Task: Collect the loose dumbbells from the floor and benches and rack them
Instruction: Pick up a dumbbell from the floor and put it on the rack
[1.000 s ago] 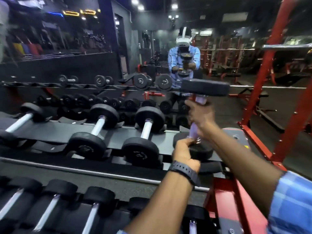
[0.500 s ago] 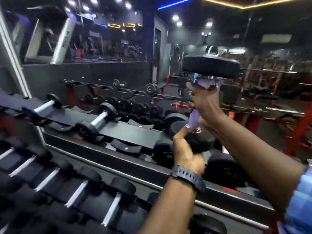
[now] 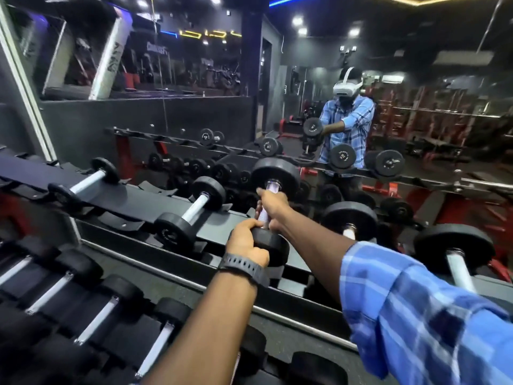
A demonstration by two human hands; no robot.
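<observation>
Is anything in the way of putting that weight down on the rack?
Nothing visible. The dumbbell, gripped by the left hand and right hand, hangs over an open spot on the top shelf between racked dumbbells.

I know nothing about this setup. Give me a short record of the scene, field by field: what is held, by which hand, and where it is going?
held item: black round-headed dumbbell with a pale metal handle, tilted, far head higher
left hand: grip closed around the near head
right hand: grip closed on the handle
position: above the upper shelf of the black dumbbell rack, not yet set down
neighbours: racked dumbbells on both sides
behind: wall mirror reflecting the person
</observation>
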